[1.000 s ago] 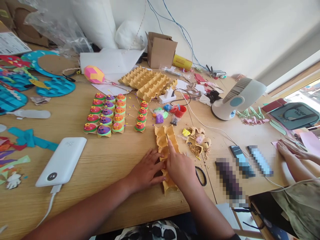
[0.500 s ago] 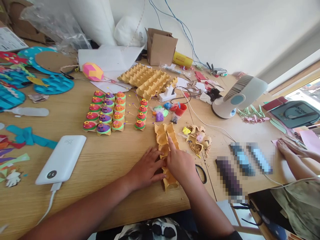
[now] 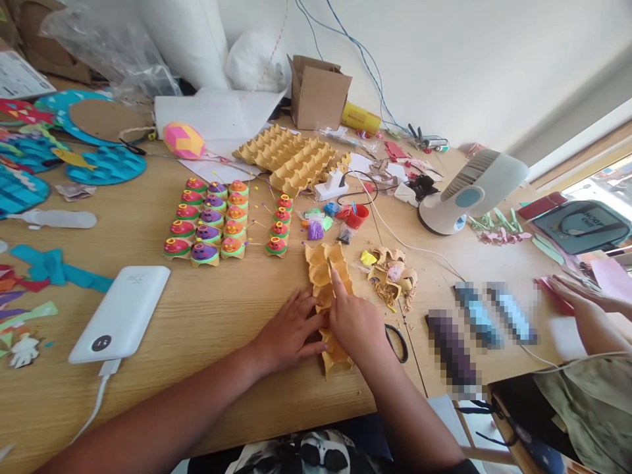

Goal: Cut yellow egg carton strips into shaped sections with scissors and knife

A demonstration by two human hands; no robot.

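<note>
A yellow egg-carton strip (image 3: 338,355) lies lengthwise in front of me on the wooden table. My left hand (image 3: 291,332) rests against its left side with the fingers spread. My right hand (image 3: 356,322) is closed over the strip around a thin pointed tool (image 3: 330,264), its index finger stretched along it; the rest of the tool is hidden. Beside the wrist lies a black loop handle (image 3: 397,343). Rows of painted carton cups (image 3: 205,224) with red, purple and orange tops stand at the back left.
Carton scraps (image 3: 395,273) lie right of the strip. A white power bank (image 3: 121,315) is at the left, a fan (image 3: 469,187) at the back right. Larger carton trays (image 3: 286,157) sit behind. Another person's hands (image 3: 577,299) press on paper at the far right.
My hands and the strip have barely moved. At the far right, the other person's hands have shifted slightly, and more red-pink paper shows beneath them.
</note>
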